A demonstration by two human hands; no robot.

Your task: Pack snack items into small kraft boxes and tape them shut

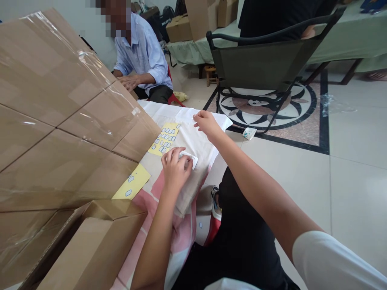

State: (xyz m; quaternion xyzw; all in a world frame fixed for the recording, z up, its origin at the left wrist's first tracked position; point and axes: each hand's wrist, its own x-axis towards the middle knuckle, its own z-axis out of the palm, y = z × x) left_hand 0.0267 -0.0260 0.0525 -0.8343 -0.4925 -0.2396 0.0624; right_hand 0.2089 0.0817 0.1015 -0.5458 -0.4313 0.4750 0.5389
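Observation:
My left hand [177, 166] bends its fingers over a small white card-like piece [195, 160] on the cloth-covered table, gripping it between thumb and fingers. Part of that piece is hidden under the hand. Farther forward and to the right, my right hand [207, 124] is raised near the table's far edge, thumb and fingertips pinched together; whatever sits in the pinch is too small to make out. Just beyond my left hand lies a yellow sheet [155, 147] dotted with several small blue-outlined stickers. A second yellow sheet [133, 183], with fewer stickers, rests nearer, against the cartons.
Stacked taped cartons [69, 104] wall off the left side, with an open carton [90, 241] close in front. Across the table sits a person in a light blue shirt [148, 48]. A folding chair [256, 64] stands on the tiled floor at right, beside a crumpled white packet [249, 133].

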